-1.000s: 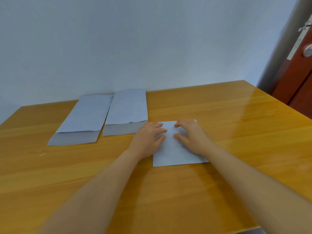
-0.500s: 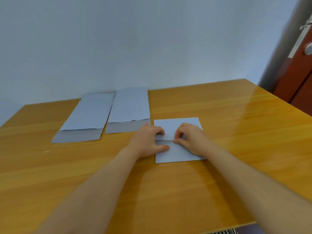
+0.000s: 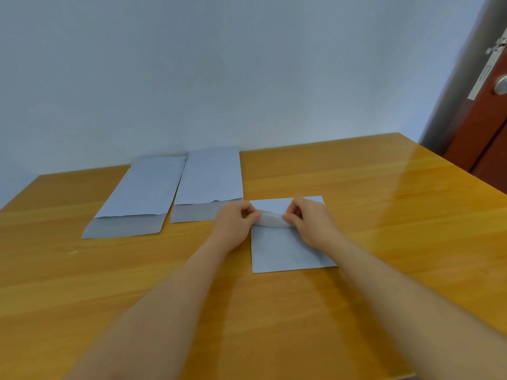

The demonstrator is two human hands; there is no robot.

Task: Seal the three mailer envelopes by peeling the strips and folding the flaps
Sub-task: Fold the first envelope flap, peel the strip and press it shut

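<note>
Three pale blue-grey mailer envelopes lie on the wooden table [image 3: 274,325]. The nearest envelope [image 3: 285,250] lies flat in front of me, just right of centre. A whitish strip [image 3: 271,220] arches up across its middle, pinched at its left end by my left hand [image 3: 236,223] and at its right end by my right hand [image 3: 310,220]. The left envelope [image 3: 142,193] and the middle envelope [image 3: 210,179] lie side by side farther back, each with its grey flap open toward me.
A plain wall stands right behind the table's far edge. A reddish-brown door [image 3: 488,111] with a metal knob stands at the far right. A tiny white scrap [image 3: 73,252] lies on the table's left part.
My hands went from pressing flat on the near envelope to pinching along its middle, and now they lift a whitish strip off it. The other two envelopes stayed put.
</note>
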